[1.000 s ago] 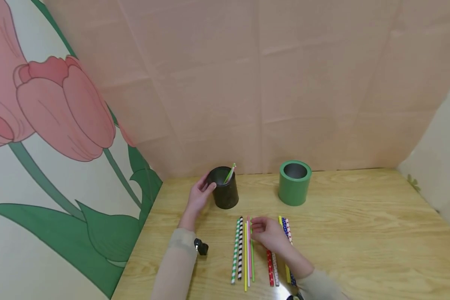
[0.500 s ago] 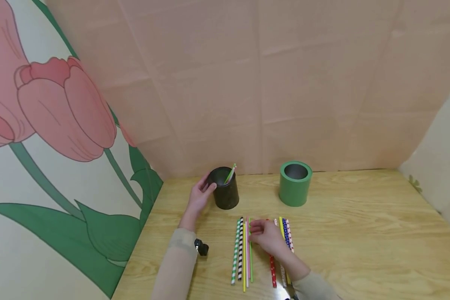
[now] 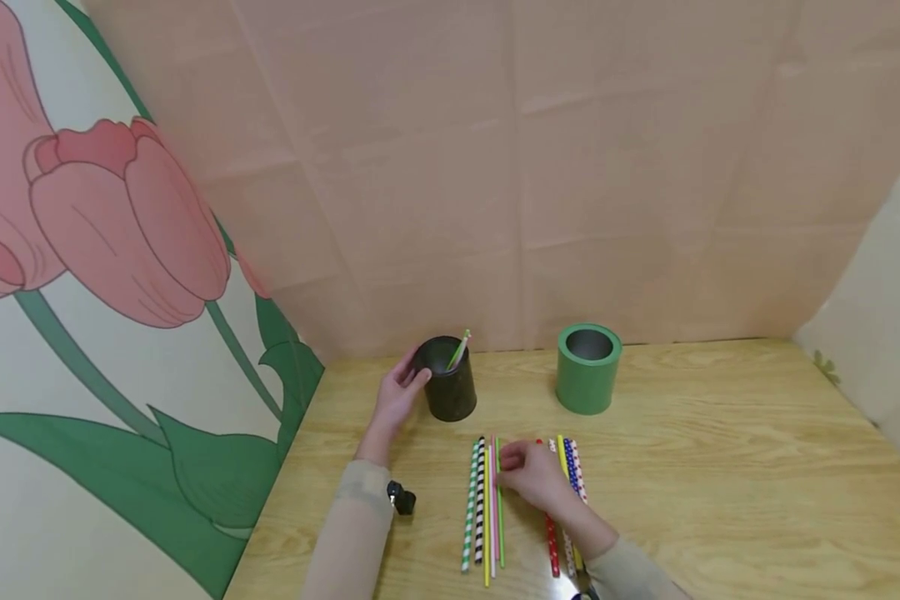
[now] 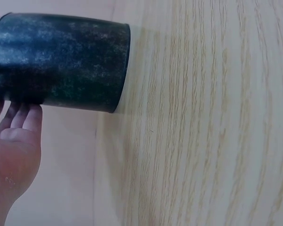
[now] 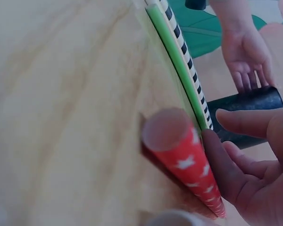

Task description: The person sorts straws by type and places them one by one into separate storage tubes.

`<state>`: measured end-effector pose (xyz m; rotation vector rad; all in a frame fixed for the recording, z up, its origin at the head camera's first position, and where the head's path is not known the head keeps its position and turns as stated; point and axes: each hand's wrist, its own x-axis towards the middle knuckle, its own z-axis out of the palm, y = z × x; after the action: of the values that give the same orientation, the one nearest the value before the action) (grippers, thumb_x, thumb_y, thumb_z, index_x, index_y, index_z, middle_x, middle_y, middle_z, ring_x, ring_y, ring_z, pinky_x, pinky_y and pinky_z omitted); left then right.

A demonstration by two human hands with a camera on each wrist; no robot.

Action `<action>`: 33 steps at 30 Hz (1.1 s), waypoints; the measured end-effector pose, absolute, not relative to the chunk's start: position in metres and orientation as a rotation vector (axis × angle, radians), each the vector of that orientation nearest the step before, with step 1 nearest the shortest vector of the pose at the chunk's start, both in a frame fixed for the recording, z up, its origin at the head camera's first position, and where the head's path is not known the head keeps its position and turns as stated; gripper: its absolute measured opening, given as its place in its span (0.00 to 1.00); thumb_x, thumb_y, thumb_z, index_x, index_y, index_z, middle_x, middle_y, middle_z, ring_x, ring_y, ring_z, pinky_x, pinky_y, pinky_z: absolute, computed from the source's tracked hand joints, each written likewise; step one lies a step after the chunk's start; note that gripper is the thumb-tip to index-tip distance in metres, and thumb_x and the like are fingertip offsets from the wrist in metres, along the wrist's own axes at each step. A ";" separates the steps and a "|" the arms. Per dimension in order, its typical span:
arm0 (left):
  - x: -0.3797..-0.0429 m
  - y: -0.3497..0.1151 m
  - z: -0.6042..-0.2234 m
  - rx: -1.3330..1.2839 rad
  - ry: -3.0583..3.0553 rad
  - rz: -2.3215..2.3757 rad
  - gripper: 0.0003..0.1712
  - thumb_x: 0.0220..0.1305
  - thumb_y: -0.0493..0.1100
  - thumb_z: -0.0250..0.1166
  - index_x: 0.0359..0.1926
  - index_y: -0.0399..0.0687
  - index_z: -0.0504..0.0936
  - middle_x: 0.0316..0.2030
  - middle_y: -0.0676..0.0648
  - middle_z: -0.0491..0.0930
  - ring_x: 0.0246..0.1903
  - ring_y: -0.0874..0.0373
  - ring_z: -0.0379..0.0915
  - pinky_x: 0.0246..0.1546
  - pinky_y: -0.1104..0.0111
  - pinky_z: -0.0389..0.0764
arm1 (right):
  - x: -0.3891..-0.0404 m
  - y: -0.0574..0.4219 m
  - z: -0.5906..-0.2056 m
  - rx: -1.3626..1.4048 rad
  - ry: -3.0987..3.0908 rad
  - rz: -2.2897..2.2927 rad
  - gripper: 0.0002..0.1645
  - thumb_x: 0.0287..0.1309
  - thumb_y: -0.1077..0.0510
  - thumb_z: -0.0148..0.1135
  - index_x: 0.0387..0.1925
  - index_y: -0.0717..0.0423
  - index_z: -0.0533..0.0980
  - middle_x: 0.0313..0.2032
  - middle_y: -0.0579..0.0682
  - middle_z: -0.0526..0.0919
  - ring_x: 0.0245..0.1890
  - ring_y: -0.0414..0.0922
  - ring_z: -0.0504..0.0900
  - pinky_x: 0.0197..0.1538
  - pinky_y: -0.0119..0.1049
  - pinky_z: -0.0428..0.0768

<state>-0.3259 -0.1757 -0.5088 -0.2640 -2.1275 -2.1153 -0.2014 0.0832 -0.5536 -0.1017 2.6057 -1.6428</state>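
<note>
On my feed the left grip (image 3: 397, 397) is curled at the rim and side of the black cup (image 3: 452, 396), which stands upright on the tabletop (image 3: 720, 467) with two thin straws (image 3: 460, 351) leaning inside.

My right grip (image 3: 536, 477) has its fingertips at the green straw (image 3: 502, 533); I cannot tell whether they pinch it or only touch it. To that grip's left, past the green one, lie pink, yellow (image 3: 487, 567) and striped straws. Under its wrist is the red straw (image 3: 552, 546); beyond it stands the green cup (image 3: 587, 389).

I judge the step in hand as getting hold of the green straw. The next move, I'd say, calls for closing finger and thumb on that straw alone, without catching its neighbours.
</note>
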 end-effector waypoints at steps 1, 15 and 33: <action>-0.326 -0.176 -0.509 -0.266 -2.127 -2.116 0.35 0.76 0.34 0.67 0.80 0.38 0.67 0.78 0.34 0.63 0.76 0.38 0.62 0.73 0.54 0.69 | -0.201 0.083 -0.553 -0.103 2.612 -1.621 0.23 0.48 0.64 0.84 0.46 0.64 0.84 0.36 0.48 0.88 0.38 0.43 0.85 0.45 0.40 0.87; -0.326 -0.177 -0.511 -0.259 -2.106 -2.143 0.36 0.76 0.34 0.66 0.80 0.36 0.65 0.78 0.35 0.63 0.76 0.39 0.61 0.75 0.54 0.66 | -0.202 0.080 -0.549 -0.116 2.675 -1.438 0.26 0.45 0.62 0.86 0.46 0.64 0.83 0.36 0.48 0.85 0.37 0.43 0.82 0.45 0.41 0.85; -0.323 -0.176 -0.510 -0.261 -2.113 -2.128 0.36 0.77 0.34 0.66 0.80 0.35 0.65 0.78 0.33 0.63 0.76 0.36 0.60 0.75 0.53 0.66 | -0.202 0.079 -0.552 -0.062 2.559 -1.512 0.27 0.46 0.71 0.78 0.51 0.68 0.80 0.39 0.53 0.81 0.36 0.46 0.81 0.32 0.35 0.87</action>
<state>-0.3235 -0.1757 -0.5099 -0.2614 -2.1135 -2.1284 -0.2023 0.0791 -0.5519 -0.0619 2.5590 -1.5119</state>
